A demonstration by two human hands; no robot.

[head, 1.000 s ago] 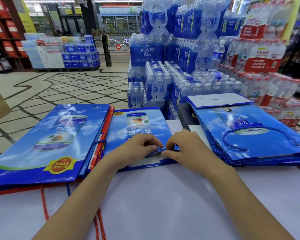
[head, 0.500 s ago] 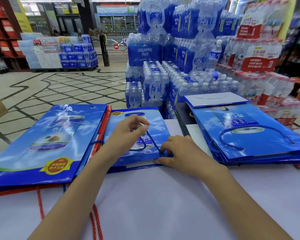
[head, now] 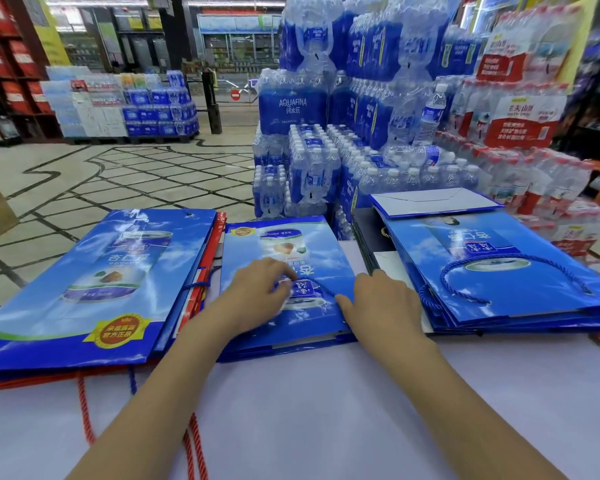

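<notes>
l hand (head: 257, 296) grip pinches cord (head: 321, 287) — r hand (head: 385, 299) grip spread, flat on blue bag (head: 284, 244).

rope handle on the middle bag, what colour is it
Dark blue rope handle, clearest in the head view.

arms: two, bare to frame edge | left hand (head: 257, 296): bare | right hand (head: 385, 303): bare

Three lots of flat gift bags lie side by side on the counter (head: 326, 417): a left stack (head: 94, 282), a centre gift bag (head: 291, 237) and a right stack (head: 506, 292). The left hand (head: 257, 289) and right hand (head: 383, 299) rest on the centre gift bag, with its cord handle (head: 321, 285) between them. Bottled-water packs (head: 312, 168) stand behind the counter.
</notes>
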